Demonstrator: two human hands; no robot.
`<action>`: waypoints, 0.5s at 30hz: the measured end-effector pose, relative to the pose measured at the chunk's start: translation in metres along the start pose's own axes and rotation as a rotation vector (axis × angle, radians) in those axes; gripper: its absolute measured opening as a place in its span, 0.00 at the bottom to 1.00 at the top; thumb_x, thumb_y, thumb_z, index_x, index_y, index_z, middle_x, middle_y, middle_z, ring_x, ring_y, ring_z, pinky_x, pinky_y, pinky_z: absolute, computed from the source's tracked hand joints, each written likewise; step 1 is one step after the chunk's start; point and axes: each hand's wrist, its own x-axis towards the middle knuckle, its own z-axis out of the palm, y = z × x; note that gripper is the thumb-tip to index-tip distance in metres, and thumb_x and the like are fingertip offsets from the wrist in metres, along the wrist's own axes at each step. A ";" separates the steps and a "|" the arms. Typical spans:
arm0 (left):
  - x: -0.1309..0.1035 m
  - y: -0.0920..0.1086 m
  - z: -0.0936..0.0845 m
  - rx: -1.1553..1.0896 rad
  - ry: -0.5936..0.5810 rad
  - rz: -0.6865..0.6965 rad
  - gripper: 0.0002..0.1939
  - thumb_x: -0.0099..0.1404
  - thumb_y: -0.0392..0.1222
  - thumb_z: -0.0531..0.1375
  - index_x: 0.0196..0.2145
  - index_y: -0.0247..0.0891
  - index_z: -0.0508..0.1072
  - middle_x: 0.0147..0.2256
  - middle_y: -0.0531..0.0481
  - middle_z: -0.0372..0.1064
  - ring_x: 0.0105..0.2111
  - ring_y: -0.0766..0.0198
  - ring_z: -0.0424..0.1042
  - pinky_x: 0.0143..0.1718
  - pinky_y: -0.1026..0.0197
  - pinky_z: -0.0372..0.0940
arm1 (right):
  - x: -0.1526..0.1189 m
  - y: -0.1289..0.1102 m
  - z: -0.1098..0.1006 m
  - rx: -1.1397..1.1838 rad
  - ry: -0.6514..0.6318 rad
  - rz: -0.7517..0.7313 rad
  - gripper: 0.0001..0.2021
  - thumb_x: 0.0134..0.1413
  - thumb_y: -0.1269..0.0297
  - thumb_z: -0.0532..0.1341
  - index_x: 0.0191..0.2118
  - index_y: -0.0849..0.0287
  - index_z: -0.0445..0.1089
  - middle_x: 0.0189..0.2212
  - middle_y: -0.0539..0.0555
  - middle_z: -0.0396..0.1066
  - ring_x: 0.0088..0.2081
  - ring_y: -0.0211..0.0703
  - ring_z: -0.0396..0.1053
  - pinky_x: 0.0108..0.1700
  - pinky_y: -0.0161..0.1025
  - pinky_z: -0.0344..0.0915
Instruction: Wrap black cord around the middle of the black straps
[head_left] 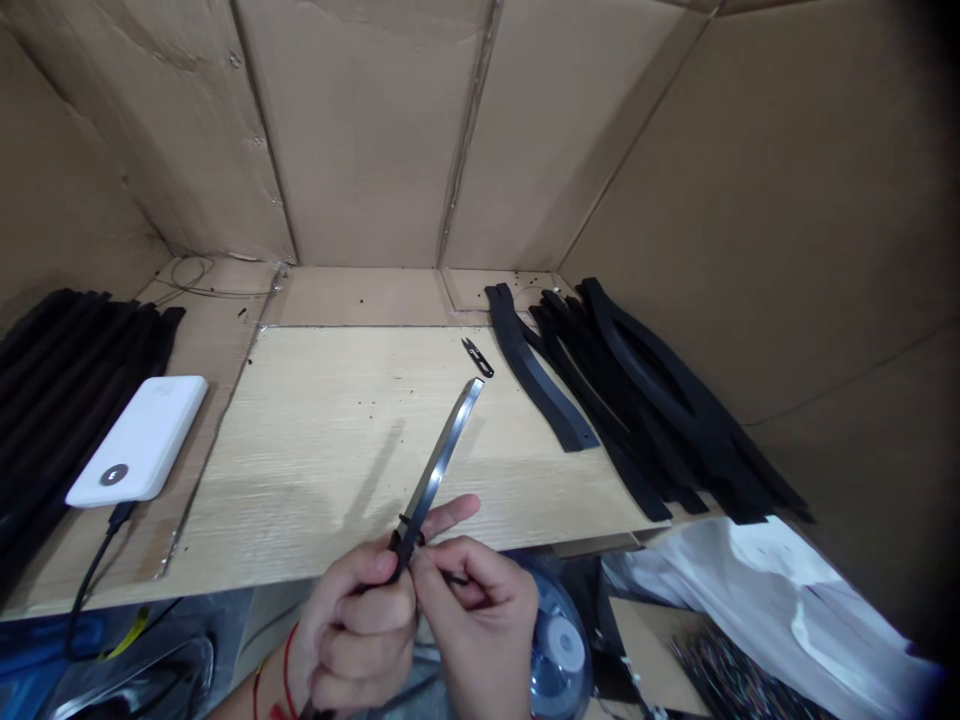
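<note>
My left hand (364,625) is closed around the lower part of a long, narrow strip (442,460), which has a shiny metallic face and a black lower section. The strip tilts up and to the right over the board. Beside it, my right hand (484,620) is pinched close against the black section, near a small dark loop (405,520) on the strip. Something thin and dark shows between the right fingers, too small to make out. Beyond the strip's tip, black thread snips (478,357) lie on the pale wooden board (300,450).
Several black strips (637,400) lie at the right, and more black strips (67,370) at the left. A white power bank (139,440) with a black cable (94,580) rests at the left. Cardboard walls (367,130) surround the board. Below its front edge is a clear blue bottle (559,640).
</note>
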 end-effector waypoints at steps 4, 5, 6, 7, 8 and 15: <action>0.000 -0.003 -0.004 0.038 0.025 0.023 0.35 0.57 0.48 0.65 0.61 0.45 0.64 0.09 0.72 0.30 0.05 0.83 0.17 0.01 0.78 0.29 | -0.008 0.006 0.003 -0.043 0.045 -0.011 0.16 0.50 0.60 0.63 0.16 0.62 0.68 0.12 0.48 0.61 0.14 0.31 0.51 0.15 0.29 0.49; -0.001 -0.004 -0.006 0.045 0.029 0.033 0.34 0.58 0.49 0.64 0.61 0.45 0.64 0.09 0.72 0.31 0.05 0.83 0.17 0.01 0.78 0.29 | -0.010 0.005 0.003 -0.057 0.056 -0.009 0.16 0.50 0.60 0.62 0.16 0.61 0.68 0.12 0.48 0.60 0.14 0.31 0.51 0.15 0.30 0.48; -0.001 -0.005 -0.007 0.055 0.033 0.039 0.34 0.58 0.49 0.63 0.61 0.45 0.63 0.09 0.72 0.31 0.05 0.83 0.17 0.01 0.78 0.29 | -0.010 0.003 0.003 -0.070 0.066 -0.009 0.16 0.50 0.60 0.62 0.16 0.61 0.67 0.12 0.48 0.59 0.15 0.31 0.51 0.15 0.30 0.48; -0.001 -0.005 -0.007 0.067 0.035 0.041 0.33 0.59 0.50 0.63 0.61 0.45 0.64 0.09 0.72 0.30 0.06 0.83 0.17 0.01 0.78 0.29 | -0.010 0.002 0.003 -0.083 0.076 -0.013 0.16 0.50 0.60 0.63 0.16 0.61 0.67 0.12 0.48 0.59 0.15 0.31 0.51 0.15 0.30 0.48; -0.001 -0.006 -0.007 0.080 0.036 0.041 0.32 0.59 0.52 0.63 0.60 0.44 0.65 0.09 0.72 0.29 0.06 0.83 0.17 0.02 0.77 0.29 | -0.010 0.000 0.003 -0.094 0.084 -0.022 0.16 0.50 0.61 0.63 0.16 0.61 0.67 0.12 0.48 0.59 0.15 0.32 0.51 0.16 0.30 0.49; -0.002 -0.004 0.001 0.130 0.018 0.045 0.35 0.63 0.64 0.54 0.62 0.44 0.62 0.10 0.70 0.32 0.06 0.81 0.19 0.01 0.76 0.29 | -0.009 0.003 0.001 -0.090 0.048 -0.056 0.16 0.50 0.61 0.63 0.15 0.61 0.67 0.11 0.48 0.61 0.14 0.32 0.54 0.15 0.30 0.51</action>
